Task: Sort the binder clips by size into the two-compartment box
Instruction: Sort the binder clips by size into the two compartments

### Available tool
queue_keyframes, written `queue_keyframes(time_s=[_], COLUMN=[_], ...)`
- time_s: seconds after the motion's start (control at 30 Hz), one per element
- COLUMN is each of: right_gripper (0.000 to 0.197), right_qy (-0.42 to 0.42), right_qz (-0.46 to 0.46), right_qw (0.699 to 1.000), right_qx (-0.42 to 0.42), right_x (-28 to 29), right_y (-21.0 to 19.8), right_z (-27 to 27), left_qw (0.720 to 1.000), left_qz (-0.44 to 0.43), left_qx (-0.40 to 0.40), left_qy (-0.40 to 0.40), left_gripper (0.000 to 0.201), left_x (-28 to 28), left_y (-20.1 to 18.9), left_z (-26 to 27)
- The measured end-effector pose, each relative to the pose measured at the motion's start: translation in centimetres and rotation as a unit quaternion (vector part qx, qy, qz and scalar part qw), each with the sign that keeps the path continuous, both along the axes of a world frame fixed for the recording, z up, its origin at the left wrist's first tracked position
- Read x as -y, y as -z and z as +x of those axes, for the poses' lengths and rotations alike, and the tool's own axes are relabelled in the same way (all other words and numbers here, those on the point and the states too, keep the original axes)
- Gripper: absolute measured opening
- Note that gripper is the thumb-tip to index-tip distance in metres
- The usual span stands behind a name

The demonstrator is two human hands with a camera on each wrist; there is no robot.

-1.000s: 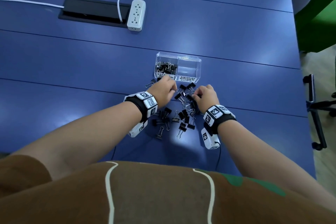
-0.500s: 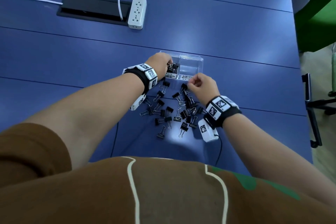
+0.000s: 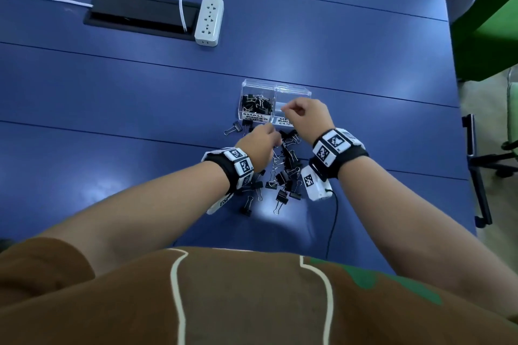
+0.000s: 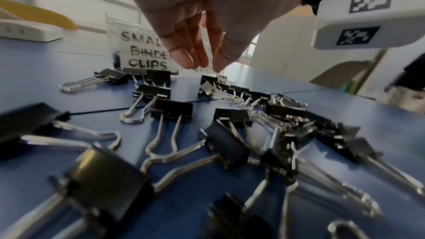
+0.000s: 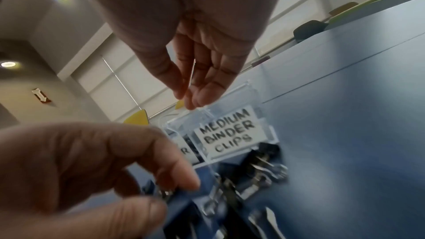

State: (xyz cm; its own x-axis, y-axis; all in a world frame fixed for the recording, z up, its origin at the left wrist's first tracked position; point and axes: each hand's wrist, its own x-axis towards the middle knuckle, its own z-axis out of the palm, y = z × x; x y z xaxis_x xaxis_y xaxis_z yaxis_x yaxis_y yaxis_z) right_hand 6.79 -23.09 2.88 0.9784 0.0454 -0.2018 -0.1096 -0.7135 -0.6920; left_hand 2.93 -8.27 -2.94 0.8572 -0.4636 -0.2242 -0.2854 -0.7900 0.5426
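Two compartments make up the clear box [image 3: 276, 92]: the one labelled small already holds a heap of clips, while the one labelled medium looks empty. Loose binder clips [image 3: 283, 176] lie scattered on the blue table [image 3: 112, 92], just in front of the box and between the wrists.

The sorting seems partly done, with many clips left. The right hand [image 3: 307, 116] hovers above the medium compartment, fingers hanging loosely downward and slightly parted; nothing shows between them, so it looks like a drop just made or an empty reach. The left hand [image 3: 259, 145] sits low over the pile near the small label, thumb and forefinger closing toward a clip [image 5: 168, 193]; whether they already pinch it I cannot tell. Next, it should lift one clip clear of the tangled wire handles and judge its size.
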Motion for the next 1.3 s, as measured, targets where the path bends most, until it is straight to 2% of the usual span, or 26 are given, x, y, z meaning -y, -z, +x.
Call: queue_keyframes(time_s=[0.13,0.27,0.37,0.5,0.63,0.77,0.83,1.0,1.13,1.3], right_gripper=[0.028,0.051,0.05,0.037,0.05,0.058,0.056,0.034,0.023,0.023], right_qy=[-0.069,-0.097,-0.102,-0.091,-0.095,-0.144,-0.135,-0.109,-0.096,-0.061], right_qz=[-0.1,-0.142,-0.17,-0.149,-0.136,-0.158,-0.16,-0.166,-0.132,-0.087], right_qw=[0.991,0.982,0.977,0.984,0.986,0.975,0.976,0.979,0.986,0.994], right_qx=[-0.05,-0.074,-0.077,-0.047,-0.035,-0.066,-0.062,-0.035,-0.028,-0.034], right_x=[2.4,3.8,4.0,4.2,3.8,3.2,3.3,3.6,3.9,4.2], right_y=[2.4,5.2,5.9,6.0,5.6,5.5,5.9,6.1,6.2,6.2], right_z=[-2.9,-5.2,-6.1,-6.6,-5.7,-5.2,-5.4,-5.6,-5.8,-6.2], left_qw=[0.995,0.988,0.991,0.993,0.993,0.991,0.989,0.991,0.993,0.995], left_qz=[0.063,0.11,0.096,0.079,0.076,0.106,0.12,0.123,0.113,0.083], left_qx=[-0.004,0.0,0.014,0.054,0.066,0.03,0.018,-0.008,-0.022,-0.046], left_qy=[0.081,0.107,0.094,0.072,0.063,0.078,0.08,0.061,0.024,-0.041], left_gripper=[0.051,0.054,0.047,0.026,0.022,0.027,0.028,0.03,0.034,0.036], left_x=[1.0,0.9,0.3,-0.5,0.0,0.9,1.0,1.3,1.4,1.3], left_y=[0.6,1.1,1.1,0.3,0.0,0.5,0.7,0.3,0.1,-0.1], left_z=[0.5,0.4,0.2,0.0,0.1,0.0,-0.1,-0.3,-0.9,-1.3])
